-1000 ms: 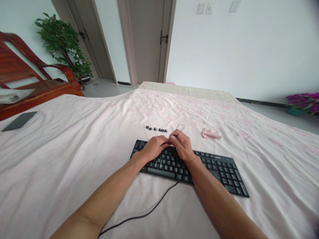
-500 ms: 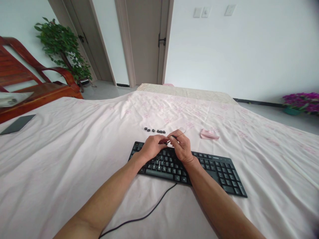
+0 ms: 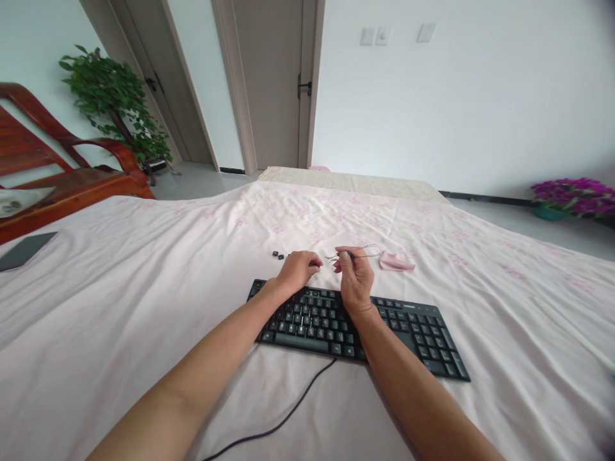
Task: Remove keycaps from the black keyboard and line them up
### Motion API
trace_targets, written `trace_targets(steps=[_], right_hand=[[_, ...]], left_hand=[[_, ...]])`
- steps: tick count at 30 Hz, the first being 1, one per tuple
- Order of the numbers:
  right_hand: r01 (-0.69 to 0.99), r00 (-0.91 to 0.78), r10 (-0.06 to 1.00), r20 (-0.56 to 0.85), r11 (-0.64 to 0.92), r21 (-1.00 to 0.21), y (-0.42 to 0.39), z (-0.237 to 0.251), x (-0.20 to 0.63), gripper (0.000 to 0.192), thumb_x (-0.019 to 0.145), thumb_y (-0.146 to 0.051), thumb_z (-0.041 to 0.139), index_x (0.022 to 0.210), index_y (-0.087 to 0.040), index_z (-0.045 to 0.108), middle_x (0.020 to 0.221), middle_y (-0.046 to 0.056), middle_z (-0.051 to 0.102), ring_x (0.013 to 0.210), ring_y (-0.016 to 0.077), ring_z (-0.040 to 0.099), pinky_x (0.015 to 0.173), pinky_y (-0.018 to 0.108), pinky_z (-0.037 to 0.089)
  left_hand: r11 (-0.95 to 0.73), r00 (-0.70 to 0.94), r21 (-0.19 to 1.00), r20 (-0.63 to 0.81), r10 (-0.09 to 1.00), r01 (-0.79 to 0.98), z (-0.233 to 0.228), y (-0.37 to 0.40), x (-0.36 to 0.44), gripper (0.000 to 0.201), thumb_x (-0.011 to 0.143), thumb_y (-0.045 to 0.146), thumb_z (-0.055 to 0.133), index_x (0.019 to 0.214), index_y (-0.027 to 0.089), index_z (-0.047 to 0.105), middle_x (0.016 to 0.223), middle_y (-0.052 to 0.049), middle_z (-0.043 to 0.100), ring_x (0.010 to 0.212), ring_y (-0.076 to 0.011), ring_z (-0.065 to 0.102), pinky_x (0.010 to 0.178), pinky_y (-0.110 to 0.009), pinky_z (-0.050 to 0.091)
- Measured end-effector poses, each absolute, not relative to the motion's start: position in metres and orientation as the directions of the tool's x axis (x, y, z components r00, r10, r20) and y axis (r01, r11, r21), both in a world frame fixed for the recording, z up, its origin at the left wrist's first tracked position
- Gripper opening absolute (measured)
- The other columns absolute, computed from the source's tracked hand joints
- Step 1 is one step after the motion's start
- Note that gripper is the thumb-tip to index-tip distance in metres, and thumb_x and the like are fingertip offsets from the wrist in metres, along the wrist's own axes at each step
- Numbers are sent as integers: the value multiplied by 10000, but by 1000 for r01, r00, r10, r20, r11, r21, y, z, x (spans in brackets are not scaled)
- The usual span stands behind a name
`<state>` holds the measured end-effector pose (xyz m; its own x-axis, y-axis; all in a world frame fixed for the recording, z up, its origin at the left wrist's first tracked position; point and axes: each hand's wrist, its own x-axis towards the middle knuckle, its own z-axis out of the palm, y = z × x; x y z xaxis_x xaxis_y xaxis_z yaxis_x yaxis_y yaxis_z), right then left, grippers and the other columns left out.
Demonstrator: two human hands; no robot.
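A black keyboard (image 3: 413, 320) lies on the cloth under both my wrists. My left hand (image 3: 298, 267) is just past its back edge, fingers pinched on a small dark piece that looks like a keycap, mostly hidden. Two loose black keycaps (image 3: 278, 255) show left of that hand, which covers the others in the row. In my right hand (image 3: 356, 276) is a wire keycap puller (image 3: 371, 248) with a dark handle, held above the keyboard's back edge. Its wire tips point left, toward my left fingers, with a gap between.
Pink-flowered cloth (image 3: 192, 269) covers the table. A folded pink cloth (image 3: 396, 261) lies right of my right hand. The keyboard cable (image 3: 293, 410) curves toward me. A dark flat device (image 3: 26, 251) sits at far left, near a wooden chair (image 3: 110, 173).
My hands have moved apart: the left slightly left and down onto the row of keycaps, the right slightly right with the puller. The view has shifted a little.
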<state>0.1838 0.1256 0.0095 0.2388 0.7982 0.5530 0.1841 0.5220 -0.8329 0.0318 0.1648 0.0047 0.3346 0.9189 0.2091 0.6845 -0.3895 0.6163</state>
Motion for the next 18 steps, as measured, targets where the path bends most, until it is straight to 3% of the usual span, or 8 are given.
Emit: trace_targets(steps=[7,12,15,18], right_hand=[[113,324,811,488,479,-871,131,8,187,259,929,-423,506,974,-196,623,830,16,588,606,107,549,543,245,494],[81,343,835,431,431,-899,133,11,186,301,923,-445,492,1033,-186,601,781,5,582,574,103,550,526,237,490],[128,361,856,371,349,-928,139,19,194,379,886,-438,533,1169,-187,555,735,-14,569,539,115,549,491,241,475],[334,375,860,345,221,-916,149,29,229,500,857,-429,546,1280,-166,512,690,-18,543,622,173,605,523,273,489]], left_hand=[[-493,444,401,215,870,772,8,181,52,148,810,172,625,894,226,734,934,-36,734,897,-200,653,822,-294,482],[-519,471,261,225,853,814,4,187,57,116,805,194,659,878,230,741,916,-73,731,951,-248,634,900,-363,447],[-540,495,248,224,840,804,8,188,52,165,795,197,684,949,220,740,966,-90,724,991,-273,624,925,-398,430],[-529,451,325,287,845,784,20,180,35,255,803,245,697,1056,216,715,1061,-81,708,1054,-269,606,951,-391,423]])
